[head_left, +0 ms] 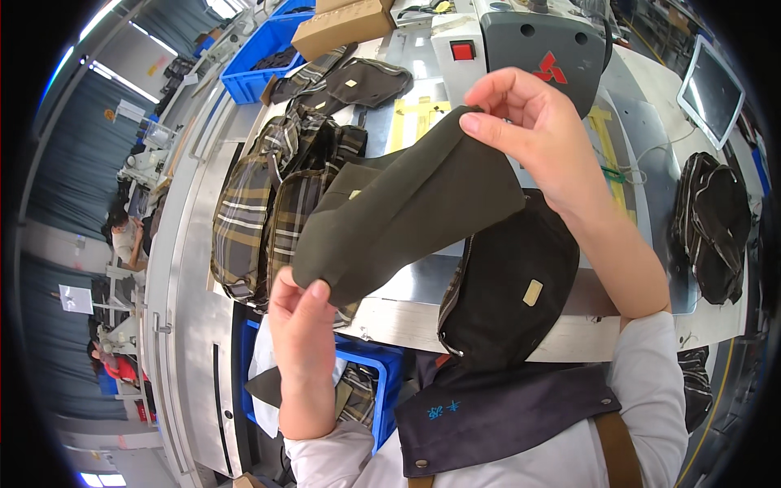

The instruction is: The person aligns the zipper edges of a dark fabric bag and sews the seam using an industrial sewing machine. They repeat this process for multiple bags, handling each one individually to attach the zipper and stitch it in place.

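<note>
A dark olive fabric piece (407,211) with a folded-over band is stretched diagonally in the air. My left hand (307,342) pinches its lower left corner, and my right hand (537,146) pinches the upper right end between thumb and fingers. Behind it on the left lies a plaid bag piece (248,220), partly hidden by the olive fabric. Below my right hand a black fabric piece (512,276) with a beige label and a zipped edge rests on the steel worktop (390,289), hanging over the front edge.
A grey machine head (525,41) with a red button stands at the back. A screen (708,89) and dark bundle (708,228) are right. Blue bins (240,73) (366,366), cardboard boxes (342,28) and fabric pieces (366,81) surround the worktop. Two workers (126,236) (118,366) sit far left.
</note>
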`<state>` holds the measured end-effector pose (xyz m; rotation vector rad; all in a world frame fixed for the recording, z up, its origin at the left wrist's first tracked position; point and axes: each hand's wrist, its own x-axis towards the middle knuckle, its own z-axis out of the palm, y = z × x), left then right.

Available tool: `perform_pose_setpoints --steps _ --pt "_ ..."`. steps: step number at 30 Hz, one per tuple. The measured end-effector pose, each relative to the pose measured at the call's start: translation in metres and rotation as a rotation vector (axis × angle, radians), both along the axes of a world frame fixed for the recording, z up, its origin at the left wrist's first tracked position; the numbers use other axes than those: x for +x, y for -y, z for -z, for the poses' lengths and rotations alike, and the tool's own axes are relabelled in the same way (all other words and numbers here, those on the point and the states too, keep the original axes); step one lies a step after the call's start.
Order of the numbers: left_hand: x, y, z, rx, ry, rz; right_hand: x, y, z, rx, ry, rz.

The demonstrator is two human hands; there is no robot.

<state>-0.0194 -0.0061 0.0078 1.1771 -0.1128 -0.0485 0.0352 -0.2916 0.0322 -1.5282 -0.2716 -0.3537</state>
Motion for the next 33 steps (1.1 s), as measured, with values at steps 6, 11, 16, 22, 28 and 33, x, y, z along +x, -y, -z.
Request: perform_pose_setpoints --steps 6,11,16,22,28,33 --pt "-0.023 0.010 0.023 -0.100 -0.201 0.100 0.010 0.004 -0.016 0.004 -0.019 -0.066" --pt "-0.034 0.021 0.040 -0.117 -0.296 0.221 0.010 -0.003 -0.029 -0.011 -0.001 -0.087" --pt "-0.033 0.029 0.045 -0.128 -0.327 0.262 0.014 -0.007 -0.035 -0.006 0.017 -0.137" --pt "-0.035 0.027 0.048 -0.109 -0.331 0.256 0.014 -0.009 -0.036 -0.006 0.020 -0.195" --pt "-0.043 0.018 0.048 -0.078 -0.360 0.335 0.012 -0.010 -0.035 -0.021 0.014 -0.214" --pt "-0.051 0.016 0.045 -0.081 -0.401 0.433 0.007 -0.013 -0.038 -0.074 0.022 -0.242"
